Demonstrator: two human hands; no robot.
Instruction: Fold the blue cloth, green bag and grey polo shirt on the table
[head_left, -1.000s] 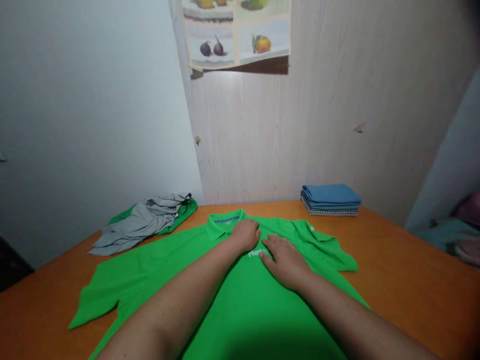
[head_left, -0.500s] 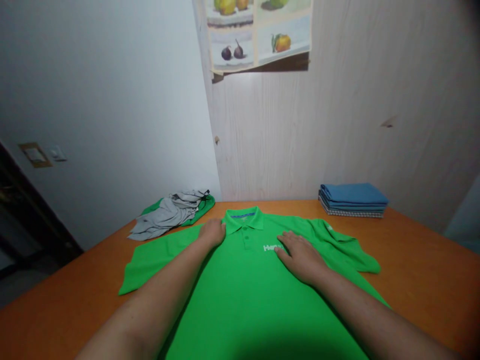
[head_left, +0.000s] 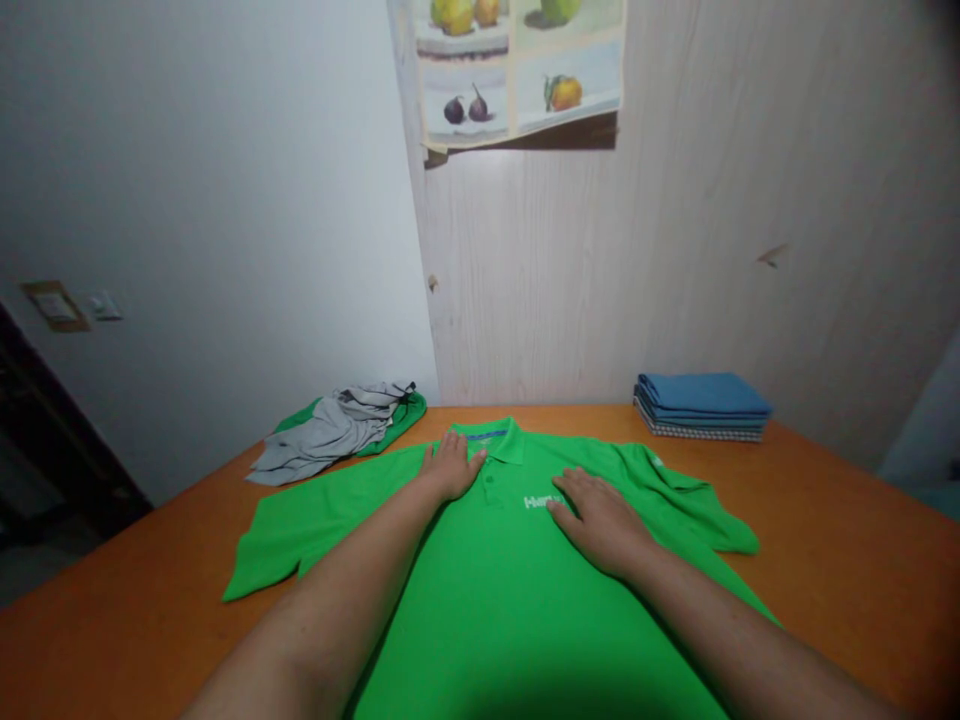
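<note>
I read left hand (head_left: pixel 451 468) and right hand (head_left: pixel 600 518) spread flat, gripping nothing, atop the green polo shirt (head_left: pixel 517 585), body axis near-to-far, left nearer the collar (head_left: pixel 510 444).

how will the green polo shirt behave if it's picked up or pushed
The green polo shirt would probably sag limply, since the sleeve beyond the right hand lies in soft creases. Pushed, it may bunch rather than roll, being thin-looking cloth spread out on the table.

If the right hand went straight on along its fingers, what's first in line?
Probably the collar of the green shirt, ahead and left of the right hand; hand height above the cloth is unclear.
</note>
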